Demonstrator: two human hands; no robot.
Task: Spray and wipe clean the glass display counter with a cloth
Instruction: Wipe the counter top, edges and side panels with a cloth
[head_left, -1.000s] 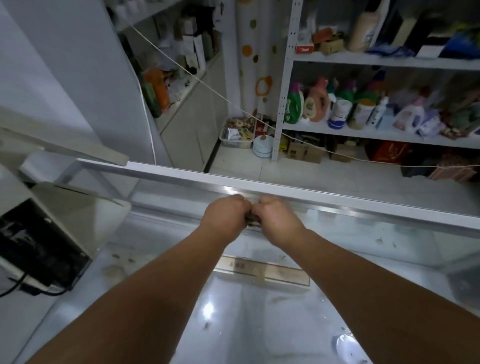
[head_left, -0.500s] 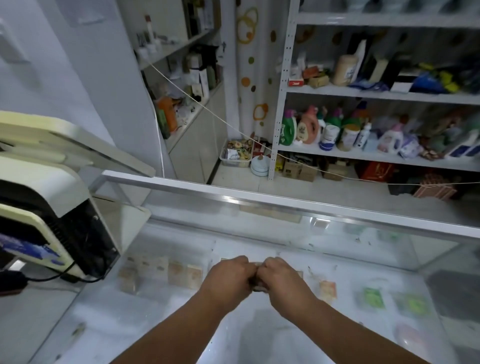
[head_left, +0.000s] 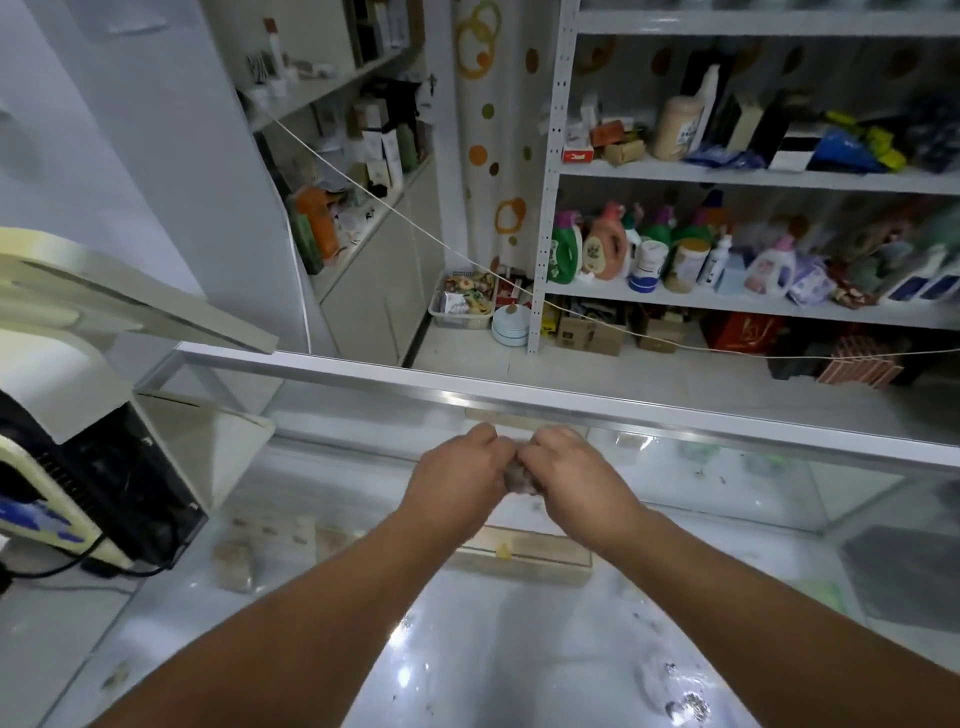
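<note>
The glass display counter (head_left: 519, 649) fills the lower half of the view, with wet droplets shining on its top near me. My left hand (head_left: 457, 480) and my right hand (head_left: 576, 480) are pressed together over the glass, a little short of the counter's far metal rim (head_left: 623, 410). Both are closed on a small, balled-up brownish cloth (head_left: 517, 475), of which only a bit shows between them. No spray bottle is visible.
A cream and black machine (head_left: 78, 457) with cables stands on the counter at the left. Beyond the rim are a tiled floor and white shelves (head_left: 753, 176) full of bottles and boxes. A string (head_left: 415, 223) runs across the room.
Both hands, still clasped on the cloth, slid back toward me half a second ago and have now pushed forward again toward the far rim.
</note>
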